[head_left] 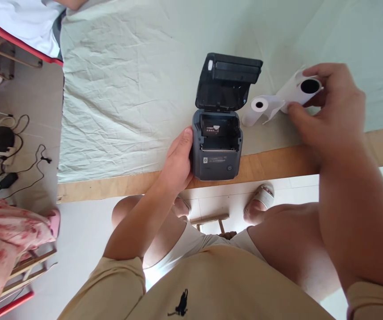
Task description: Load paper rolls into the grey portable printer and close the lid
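A dark grey portable label printer (217,162) sits near the table's front edge, its lid (226,84) raised and its paper bay showing bare inside. My left hand (178,162) grips the printer's left side, thumb along the upper edge and the other fingers partly hidden. To the right, my right hand (333,102) is closed around the end of a large white paper roll (293,91) with a wide dark core hole. Beside that roll stands a smaller white paper roll (253,116), tilted, with a loose paper end reaching toward the large one.
A wrinkled pale green cloth (127,89) covers the table, with a bare wooden edge (107,189) in front. Another person's arm (73,3) shows at the top left. Cables (6,138) and a black adapter (8,181) lie on the floor at left, near a floral cloth (1,249).
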`<control>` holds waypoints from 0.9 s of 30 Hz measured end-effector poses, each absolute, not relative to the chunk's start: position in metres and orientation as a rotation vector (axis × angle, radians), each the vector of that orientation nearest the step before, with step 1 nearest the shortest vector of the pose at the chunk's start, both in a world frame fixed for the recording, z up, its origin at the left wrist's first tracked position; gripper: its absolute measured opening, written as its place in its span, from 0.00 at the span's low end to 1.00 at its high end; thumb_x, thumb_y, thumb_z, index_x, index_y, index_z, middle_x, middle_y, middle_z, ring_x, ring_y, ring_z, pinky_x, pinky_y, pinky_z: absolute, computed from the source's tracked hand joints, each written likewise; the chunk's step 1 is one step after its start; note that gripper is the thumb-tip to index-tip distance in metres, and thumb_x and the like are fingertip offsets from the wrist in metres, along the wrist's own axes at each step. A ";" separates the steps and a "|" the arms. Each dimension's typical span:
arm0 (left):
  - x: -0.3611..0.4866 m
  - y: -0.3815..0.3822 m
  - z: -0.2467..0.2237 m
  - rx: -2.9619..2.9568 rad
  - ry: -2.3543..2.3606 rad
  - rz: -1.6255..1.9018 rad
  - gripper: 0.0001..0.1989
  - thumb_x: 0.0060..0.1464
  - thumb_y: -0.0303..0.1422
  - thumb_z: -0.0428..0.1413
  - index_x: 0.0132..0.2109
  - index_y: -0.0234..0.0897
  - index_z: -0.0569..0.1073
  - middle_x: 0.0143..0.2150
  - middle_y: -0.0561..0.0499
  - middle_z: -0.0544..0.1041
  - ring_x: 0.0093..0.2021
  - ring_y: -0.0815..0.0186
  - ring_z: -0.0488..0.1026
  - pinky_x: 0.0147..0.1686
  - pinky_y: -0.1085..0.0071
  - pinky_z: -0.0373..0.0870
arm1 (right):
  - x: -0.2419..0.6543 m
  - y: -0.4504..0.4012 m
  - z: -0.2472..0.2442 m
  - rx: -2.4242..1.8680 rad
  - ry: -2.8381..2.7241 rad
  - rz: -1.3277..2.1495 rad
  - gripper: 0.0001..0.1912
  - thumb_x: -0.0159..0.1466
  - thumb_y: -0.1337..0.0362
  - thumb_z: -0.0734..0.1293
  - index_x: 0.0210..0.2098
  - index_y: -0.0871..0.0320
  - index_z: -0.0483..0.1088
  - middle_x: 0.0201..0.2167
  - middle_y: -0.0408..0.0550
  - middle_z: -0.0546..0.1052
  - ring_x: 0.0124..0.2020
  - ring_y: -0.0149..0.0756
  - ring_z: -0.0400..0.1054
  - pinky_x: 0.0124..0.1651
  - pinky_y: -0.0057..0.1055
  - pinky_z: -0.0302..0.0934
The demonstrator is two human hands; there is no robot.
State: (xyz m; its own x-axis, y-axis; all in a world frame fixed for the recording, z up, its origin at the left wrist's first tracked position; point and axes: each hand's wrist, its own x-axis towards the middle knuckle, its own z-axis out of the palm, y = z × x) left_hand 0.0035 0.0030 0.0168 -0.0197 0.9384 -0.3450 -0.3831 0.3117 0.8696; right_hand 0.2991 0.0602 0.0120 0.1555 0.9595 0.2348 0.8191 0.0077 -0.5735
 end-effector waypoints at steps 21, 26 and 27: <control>0.003 0.004 0.016 0.643 1.114 1.194 0.14 0.72 0.46 0.67 0.40 0.43 0.82 0.36 0.54 0.87 0.61 0.55 0.90 0.61 0.62 0.90 | 0.294 0.057 0.011 -1.963 -1.681 0.340 0.41 0.61 0.74 0.74 0.73 0.53 0.73 0.66 0.64 0.80 0.59 0.51 0.79 0.67 0.54 0.70; 0.002 0.003 0.015 0.680 1.162 1.167 0.18 0.70 0.53 0.67 0.41 0.43 0.82 0.40 0.53 0.90 0.63 0.53 0.89 0.62 0.60 0.90 | 0.308 0.063 0.002 -1.927 -1.598 0.280 0.40 0.62 0.67 0.77 0.73 0.50 0.71 0.62 0.59 0.79 0.53 0.49 0.78 0.60 0.53 0.71; 0.002 0.003 0.015 0.684 1.170 1.170 0.18 0.70 0.53 0.66 0.42 0.43 0.82 0.41 0.52 0.89 0.63 0.53 0.89 0.61 0.60 0.89 | 0.309 0.063 0.003 -1.865 -1.529 0.237 0.40 0.62 0.63 0.77 0.73 0.49 0.70 0.63 0.58 0.78 0.53 0.49 0.78 0.57 0.53 0.72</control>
